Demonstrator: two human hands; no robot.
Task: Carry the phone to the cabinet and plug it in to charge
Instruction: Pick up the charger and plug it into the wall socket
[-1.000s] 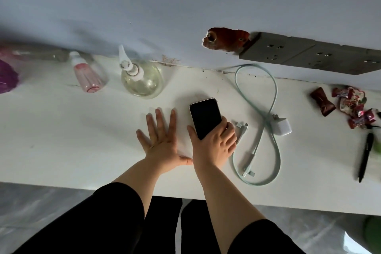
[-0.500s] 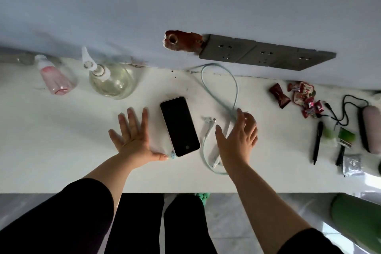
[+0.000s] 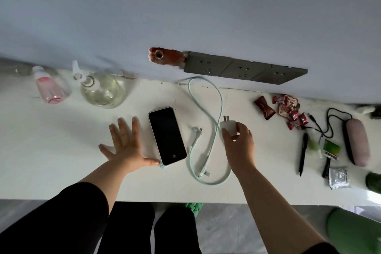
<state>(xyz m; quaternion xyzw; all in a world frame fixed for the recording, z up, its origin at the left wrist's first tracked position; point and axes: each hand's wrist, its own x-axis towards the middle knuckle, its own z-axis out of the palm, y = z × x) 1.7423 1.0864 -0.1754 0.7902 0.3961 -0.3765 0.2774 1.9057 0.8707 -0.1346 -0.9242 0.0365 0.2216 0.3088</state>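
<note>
- The phone (image 3: pixel 167 135) lies flat on the white cabinet top (image 3: pixel 61 150), screen up and dark.
- Your left hand (image 3: pixel 127 144) rests flat just beside the phone, fingers spread wide, thumb by its near corner.
- Your right hand (image 3: pixel 239 142) pinches the white charger plug (image 3: pixel 228 126), prongs pointing to the wall.
- The pale green cable (image 3: pixel 208 109) loops between phone and plug.
- Gray wall sockets (image 3: pixel 243 68) sit above.
</note>
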